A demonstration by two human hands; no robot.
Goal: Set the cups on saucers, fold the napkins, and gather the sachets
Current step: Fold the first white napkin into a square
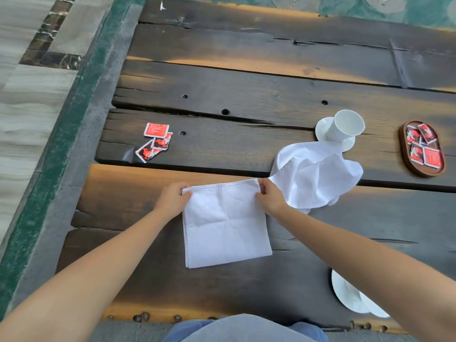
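A white napkin (pixel 225 228) lies folded flat in front of me on the dark wooden table (pixel 246 95). My left hand (pixel 172 199) pinches its far left corner and my right hand (pixel 270 197) pinches its far right corner. A second white napkin (pixel 318 176) lies crumpled just right of my right hand. Behind it a white cup (pixel 346 125) stands on a white saucer (pixel 323 129). Several red sachets (pixel 155 141) lie loose at the left. More red sachets sit in an oval wooden tray (pixel 423 172) at the right. Another white saucer (pixel 350 297) shows under my right forearm.
The table's left edge drops to a grey kerb and tiled floor (pixel 32 107). My lap (pixel 244 329) is at the table's near edge. Small holes dot the planks near the middle.
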